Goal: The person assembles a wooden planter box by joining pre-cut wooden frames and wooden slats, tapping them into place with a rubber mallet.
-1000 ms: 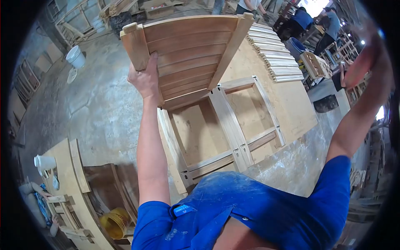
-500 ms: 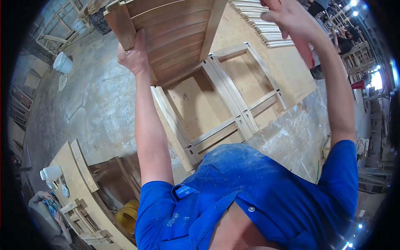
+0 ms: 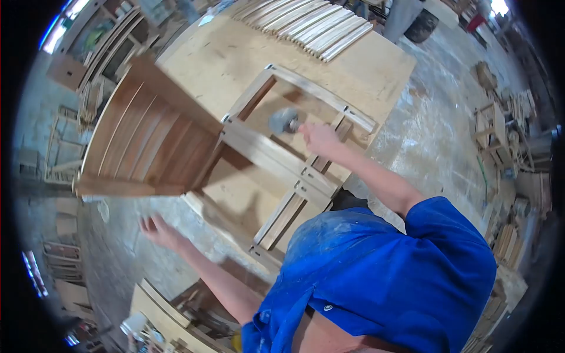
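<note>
My right hand (image 3: 322, 142) is closed around a mallet (image 3: 285, 121), whose rounded grey head is blurred by motion. It is above a pale wooden frame (image 3: 259, 147) that lies flat on the board-topped table. Slots and dark holes show at the frame's joints. A curved slatted wooden panel (image 3: 153, 132) stands up from the frame's left side. Below the panel, apart from it, my left hand (image 3: 160, 232) hangs in the air with its fingers spread and slightly bent, holding nothing.
Several pale slats (image 3: 312, 26) lie in a row at the far side of the tabletop (image 3: 200, 56). A lower bench (image 3: 162, 309) with a white container (image 3: 134, 323) is at the lower left. Wooden parts (image 3: 497, 132) are stacked at the right over the concrete floor (image 3: 438, 112).
My left hand has let go of the slatted panel and dropped below it. My right hand has come down over the flat frame with the mallet. The view has turned.
</note>
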The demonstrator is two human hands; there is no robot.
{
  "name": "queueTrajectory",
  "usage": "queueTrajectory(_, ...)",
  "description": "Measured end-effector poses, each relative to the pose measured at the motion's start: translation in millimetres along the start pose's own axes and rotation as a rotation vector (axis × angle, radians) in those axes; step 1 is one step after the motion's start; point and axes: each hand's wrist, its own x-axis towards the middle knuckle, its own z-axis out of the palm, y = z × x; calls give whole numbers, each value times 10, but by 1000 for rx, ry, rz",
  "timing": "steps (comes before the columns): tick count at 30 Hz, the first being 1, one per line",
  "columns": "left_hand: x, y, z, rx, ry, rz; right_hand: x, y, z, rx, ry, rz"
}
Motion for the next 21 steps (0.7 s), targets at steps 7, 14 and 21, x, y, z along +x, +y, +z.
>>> queueTrajectory(7, -1404, -168, -567, 333, 46, -166, 384, 964, -827, 318, 256, 180)
queueTrajectory(14, -2044, 268, 209, 313, 30, -166, 495, 2854, -955, 282, 222, 660)
queueTrajectory(21, -2093, 641, 1356, 112, -319, 31, 525, 2942, -929, 274, 306, 645)
